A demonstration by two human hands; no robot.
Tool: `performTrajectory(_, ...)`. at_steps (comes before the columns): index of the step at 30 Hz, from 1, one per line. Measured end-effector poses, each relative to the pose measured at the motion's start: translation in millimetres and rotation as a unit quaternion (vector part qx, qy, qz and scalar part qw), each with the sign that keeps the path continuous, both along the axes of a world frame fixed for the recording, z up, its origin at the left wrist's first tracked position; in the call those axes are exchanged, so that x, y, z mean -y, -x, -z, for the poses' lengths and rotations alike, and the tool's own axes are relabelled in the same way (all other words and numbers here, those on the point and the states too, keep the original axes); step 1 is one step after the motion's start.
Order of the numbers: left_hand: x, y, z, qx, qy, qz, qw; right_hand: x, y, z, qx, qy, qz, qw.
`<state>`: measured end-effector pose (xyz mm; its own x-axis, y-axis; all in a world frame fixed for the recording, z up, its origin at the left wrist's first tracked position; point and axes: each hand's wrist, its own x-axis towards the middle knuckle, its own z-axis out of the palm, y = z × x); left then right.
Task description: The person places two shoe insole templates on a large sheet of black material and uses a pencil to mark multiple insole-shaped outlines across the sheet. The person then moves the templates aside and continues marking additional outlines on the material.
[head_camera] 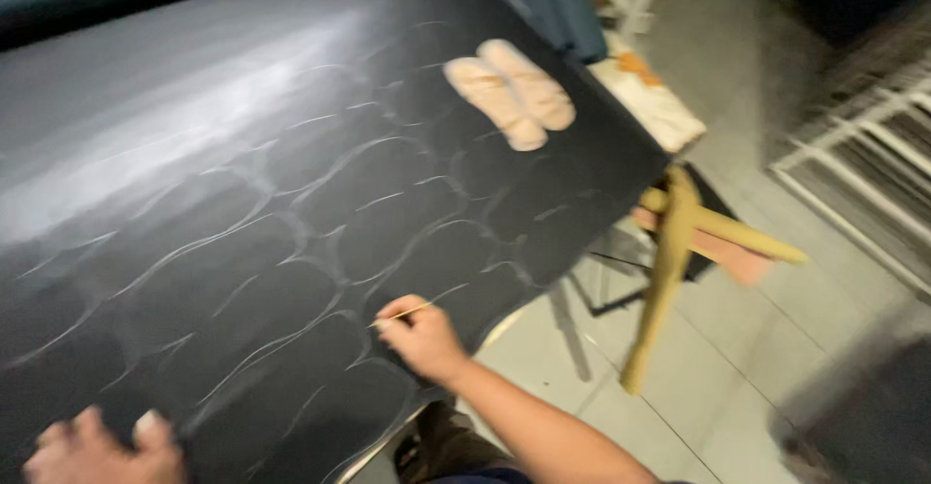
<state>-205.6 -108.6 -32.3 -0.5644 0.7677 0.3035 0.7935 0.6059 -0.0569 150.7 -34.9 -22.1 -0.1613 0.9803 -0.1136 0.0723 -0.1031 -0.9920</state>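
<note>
The right hand (pixel 419 337) is pinching a thin stick (pixel 402 313), its tip touching the black canvas (pixel 291 154) near the lower edge. The left hand (pixel 97 448) is lying open, pressing the canvas corner. Two pink shapes (pixel 509 91) are showing upper right.

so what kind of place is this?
Likely a home art studio or workshop: a large black canvas with pale curved lines, a wooden easel on a tiled floor, and the right hand holding a thin brush.

Pale tiled floor (pixel 737 387), a wooden easel leg (pixel 664 280), perhaps white railing (pixel 863 164) at right.
</note>
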Motion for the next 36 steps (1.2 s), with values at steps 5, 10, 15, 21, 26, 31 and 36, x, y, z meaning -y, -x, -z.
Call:
performTrajectory(5, 30, 0, -3, 0.088, -0.023, -0.010, 0.996, -19, 16, -12, 0.007, 0.013, -0.003, 1.000)
performTrajectory(10, 29, 1, -6, 0.147, -0.052, -0.021, 0.988, -76, 60, -12, 0.105, -0.149, -0.018, 0.983)
performTrajectory(15, 27, 1, -8, 0.153, -0.043, -0.027, 0.987, -140, 108, -7, 0.102, -0.161, 0.010, 0.982)
performTrajectory(21, 25, 4, -10, 0.153, -0.028, -0.032, 0.987, -158, 125, 4, 0.104, -0.149, 0.030, 0.983)
performTrajectory(26, 25, 7, -11, 0.155, -0.022, -0.035, 0.987, -160, 130, 12, 0.089, -0.118, 0.042, 0.988)
performTrajectory(31, 26, 7, -10, 0.156, -0.026, -0.032, 0.987, -160, 130, 17, 0.125, -0.164, 0.034, 0.978)
performTrajectory(36, 26, 8, -11, 0.157, -0.029, -0.027, 0.987, -163, 129, 15, 0.081, -0.122, 0.013, 0.989)
